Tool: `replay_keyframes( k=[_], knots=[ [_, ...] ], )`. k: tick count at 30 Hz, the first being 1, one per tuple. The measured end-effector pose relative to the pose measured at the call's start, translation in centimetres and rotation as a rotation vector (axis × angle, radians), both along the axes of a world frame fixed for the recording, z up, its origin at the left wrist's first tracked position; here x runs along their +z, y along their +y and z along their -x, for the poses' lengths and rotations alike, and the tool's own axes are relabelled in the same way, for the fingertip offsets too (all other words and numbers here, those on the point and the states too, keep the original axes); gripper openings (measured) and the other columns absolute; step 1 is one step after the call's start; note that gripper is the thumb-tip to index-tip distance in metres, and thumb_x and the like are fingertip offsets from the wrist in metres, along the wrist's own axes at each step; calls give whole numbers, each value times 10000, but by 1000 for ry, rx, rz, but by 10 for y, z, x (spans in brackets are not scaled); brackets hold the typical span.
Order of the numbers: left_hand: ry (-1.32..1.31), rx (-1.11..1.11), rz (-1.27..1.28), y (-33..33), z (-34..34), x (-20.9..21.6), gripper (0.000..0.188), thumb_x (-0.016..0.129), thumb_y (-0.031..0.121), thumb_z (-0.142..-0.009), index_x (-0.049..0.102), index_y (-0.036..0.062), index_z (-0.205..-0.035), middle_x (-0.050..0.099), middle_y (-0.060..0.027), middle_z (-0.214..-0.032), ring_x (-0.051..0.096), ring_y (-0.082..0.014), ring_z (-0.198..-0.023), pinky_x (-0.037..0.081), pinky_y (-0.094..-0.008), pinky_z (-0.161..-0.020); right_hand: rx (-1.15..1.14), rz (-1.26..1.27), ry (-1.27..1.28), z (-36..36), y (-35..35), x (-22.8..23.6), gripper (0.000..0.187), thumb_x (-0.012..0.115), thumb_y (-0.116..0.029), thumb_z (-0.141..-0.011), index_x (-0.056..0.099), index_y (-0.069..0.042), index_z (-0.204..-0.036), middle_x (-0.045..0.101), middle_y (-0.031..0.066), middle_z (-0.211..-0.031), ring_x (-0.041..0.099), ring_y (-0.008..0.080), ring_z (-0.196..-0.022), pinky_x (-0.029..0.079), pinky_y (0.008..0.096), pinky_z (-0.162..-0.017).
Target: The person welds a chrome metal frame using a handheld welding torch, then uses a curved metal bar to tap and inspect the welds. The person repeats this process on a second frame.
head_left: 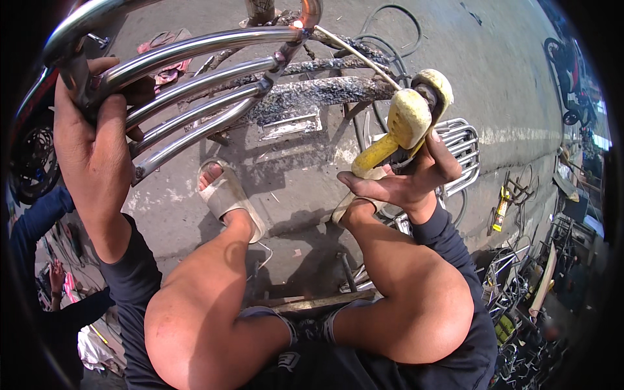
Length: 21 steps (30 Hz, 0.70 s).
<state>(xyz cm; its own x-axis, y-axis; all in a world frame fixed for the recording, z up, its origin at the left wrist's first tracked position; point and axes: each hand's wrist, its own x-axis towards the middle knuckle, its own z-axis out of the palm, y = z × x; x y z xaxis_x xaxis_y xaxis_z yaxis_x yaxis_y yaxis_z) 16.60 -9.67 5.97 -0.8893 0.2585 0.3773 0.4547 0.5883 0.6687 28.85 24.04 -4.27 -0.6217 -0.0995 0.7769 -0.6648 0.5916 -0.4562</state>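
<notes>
A rack of curved, shiny metal tubes (201,49) spans the upper left. My left hand (97,143) is closed around the rack's left end, with the fingers partly hidden behind the tubes. My right hand (406,188) grips a yellow welding electrode holder (409,117), its plastic worn and pale near the head. From the holder a thin pale welding rod (356,56) slants up and left to the rack's right-hand joints. Close to the rod's tip, a small orange spot (298,24) glows on the metal.
A spatter-crusted metal stand (318,94) lies beyond my feet, beneath the rack. Black cable (419,39) loops behind it. Another tube rack (463,156) rests on the ground at right, near a yellow packet (501,208) and metal scrap (520,312). Another person's sleeve (42,208) shows at left.
</notes>
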Motion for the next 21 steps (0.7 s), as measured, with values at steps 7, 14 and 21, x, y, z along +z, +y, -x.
replay_keyframes(
  k=[7,14,21],
  knots=[
    [-12,5,-12,-1,-8,-4,335,444,-11,-1017,528,18,-1339,732,-173,-1100,724,-189,-967,549,-260,-707,-29,-37,-29,4,5,-2,1143,1018,-243,-629,286,-113,-1496,609,205,-1181,671,289,-938,555,364,-738],
    [-11,24,-12,1,-7,-4,294,503,-6,-991,552,13,-1281,742,-148,-1004,718,-141,-852,537,-235,-656,-7,-63,-34,10,5,-1,1137,1020,-251,-622,318,-123,-1507,629,167,-1036,661,250,-833,529,329,-624],
    [-11,17,-56,-7,-3,-10,291,501,8,-1007,553,26,-1293,744,-146,-991,698,-112,-813,515,-225,-631,-15,-90,-30,16,2,-2,1128,1014,-271,-631,322,-128,-1510,657,181,-1054,676,260,-860,563,337,-647]
  ],
)
